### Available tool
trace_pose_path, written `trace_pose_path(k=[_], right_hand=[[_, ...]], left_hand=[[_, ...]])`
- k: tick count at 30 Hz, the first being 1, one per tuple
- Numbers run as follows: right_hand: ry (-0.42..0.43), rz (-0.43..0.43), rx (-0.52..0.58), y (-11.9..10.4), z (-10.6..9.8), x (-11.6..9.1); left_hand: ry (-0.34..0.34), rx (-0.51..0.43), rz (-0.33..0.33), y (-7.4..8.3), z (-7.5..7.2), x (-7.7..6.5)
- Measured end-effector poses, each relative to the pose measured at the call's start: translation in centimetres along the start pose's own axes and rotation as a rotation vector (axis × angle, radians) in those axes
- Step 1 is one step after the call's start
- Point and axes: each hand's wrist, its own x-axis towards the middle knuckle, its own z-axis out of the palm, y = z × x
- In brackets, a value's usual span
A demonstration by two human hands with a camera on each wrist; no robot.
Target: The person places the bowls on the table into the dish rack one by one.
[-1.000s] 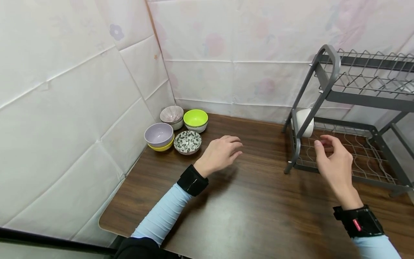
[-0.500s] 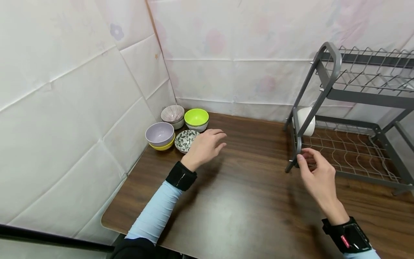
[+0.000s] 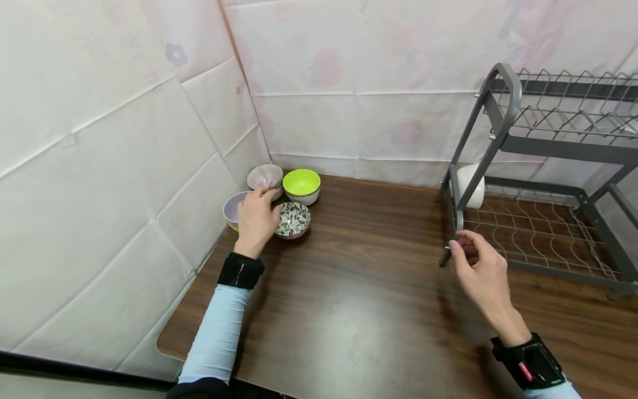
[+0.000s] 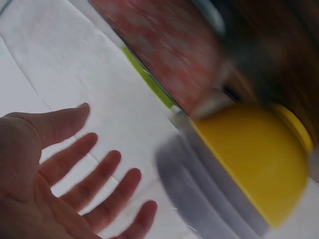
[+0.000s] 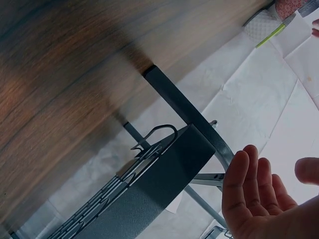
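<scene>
My left hand (image 3: pixel 256 221) is over the bowls at the table's back left and hides part of the lavender bowl (image 3: pixel 231 209). In the left wrist view, its fingers (image 4: pixel 104 172) are spread and relaxed, apart from that bowl, which sits in a yellow bowl (image 4: pixel 259 162). A leaf-patterned bowl (image 3: pixel 294 220) stands just right of this hand. Behind are a striped bowl (image 3: pixel 263 175) on another bowl and a lime-green bowl (image 3: pixel 302 182) stacked on a pale one. My right hand (image 3: pixel 480 271), fingers loosely bent and holding nothing, hovers by the front left leg of the dish rack (image 3: pixel 558 147).
The rack has two wire tiers, and a white cup-like piece (image 3: pixel 471 185) leans at the left end of the lower one. White patterned sheeting (image 3: pixel 359 111) lines the back and left of the brown wooden table (image 3: pixel 359 266).
My left hand has moved left, from beside the leaf-patterned bowl to over the lavender one. The right hand has shifted left and down, to the rack's front left leg.
</scene>
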Motion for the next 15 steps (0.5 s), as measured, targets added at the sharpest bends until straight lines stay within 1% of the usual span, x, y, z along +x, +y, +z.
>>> trace_pose_path(k=[3,7,11,15], right_hand=[[0.009,-0.002,0.004,0.0,0.1,-0.1],[0.015,-0.009,0.013,0.0,0.2,-0.1],[0.013,-0.006,0.018,-0.1,0.3,-0.1],[0.011,0.006,0.019,-0.1,0.4,-0.2]], left_hand=[[-0.008,0.022,-0.091,-1.3,-0.2,-0.4],[0.009,0.026,-0.162,-2.3,-0.1,-0.7],[0.029,0.021,-0.206,-2.7,-0.1,-0.8],[0.040,0.023,-0.211,-2.8,-0.3,-1.0]])
